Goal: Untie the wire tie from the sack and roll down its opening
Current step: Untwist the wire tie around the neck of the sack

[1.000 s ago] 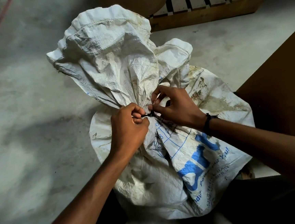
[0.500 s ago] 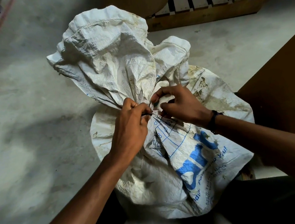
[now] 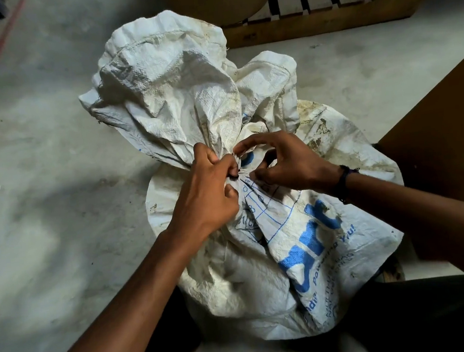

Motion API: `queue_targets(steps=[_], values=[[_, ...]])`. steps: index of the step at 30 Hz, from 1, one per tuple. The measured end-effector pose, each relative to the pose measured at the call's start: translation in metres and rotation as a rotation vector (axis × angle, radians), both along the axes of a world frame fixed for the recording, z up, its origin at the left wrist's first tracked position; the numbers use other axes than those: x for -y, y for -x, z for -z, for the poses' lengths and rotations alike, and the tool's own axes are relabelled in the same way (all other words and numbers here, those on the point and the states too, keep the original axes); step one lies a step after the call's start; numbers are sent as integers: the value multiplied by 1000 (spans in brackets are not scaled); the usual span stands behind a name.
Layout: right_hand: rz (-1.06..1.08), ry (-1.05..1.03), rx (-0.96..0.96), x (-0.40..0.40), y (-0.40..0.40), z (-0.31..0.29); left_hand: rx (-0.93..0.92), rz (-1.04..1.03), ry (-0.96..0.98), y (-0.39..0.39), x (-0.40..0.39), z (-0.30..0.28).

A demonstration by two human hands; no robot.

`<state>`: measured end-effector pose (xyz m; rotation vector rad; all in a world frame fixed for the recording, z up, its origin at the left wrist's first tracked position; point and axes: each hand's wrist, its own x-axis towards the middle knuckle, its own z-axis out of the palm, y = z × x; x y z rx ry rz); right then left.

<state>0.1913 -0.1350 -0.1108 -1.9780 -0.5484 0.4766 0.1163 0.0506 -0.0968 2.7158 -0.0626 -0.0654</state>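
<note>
A dirty white woven sack [image 3: 260,257] with blue print stands on the concrete floor, its neck gathered tight and its loose top [image 3: 167,91] fanned out above. My left hand [image 3: 207,194] is closed around the neck from the left, fingertips pinched at the thin dark wire tie [image 3: 238,174]. My right hand [image 3: 285,162] comes in from the right, thumb and fingers curled around the same spot. Most of the tie is hidden between the fingers and the cloth folds.
A wooden pallet [image 3: 323,13] lies behind the sack, with a brown round object [image 3: 218,0] beside it. A brown board [image 3: 446,134] stands close on the right. Bare concrete floor [image 3: 43,178] stretches to the left.
Both hands have shifted a little upward at the neck. The dark tie end that stuck out between the hands a second ago is now mostly hidden by the fingers.
</note>
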Motion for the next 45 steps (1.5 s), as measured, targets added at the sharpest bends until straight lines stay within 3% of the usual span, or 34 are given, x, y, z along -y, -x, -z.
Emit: queue_targets(steps=[3, 5, 10, 16, 22, 33, 45], values=[[-9, -25, -21, 2, -1, -1, -83, -111, 298, -7, -6, 1], [-11, -27, -18, 1, -2, -2, -81, -163, 382, -8, -7, 2], [-4, -11, -16, 0, -2, -2, -17, -204, 325, -8, -5, 6], [24, 25, -35, 3, -2, 0, 44, -367, 464, -9, -9, 3], [44, 42, -35, 4, -4, -1, -46, -381, 543, -7, -7, 5], [32, 43, -37, 2, -2, -5, 143, -288, 228, 5, -1, 7], [-9, 4, -75, 0, 2, -4, 12, -224, 74, 6, 9, 10]])
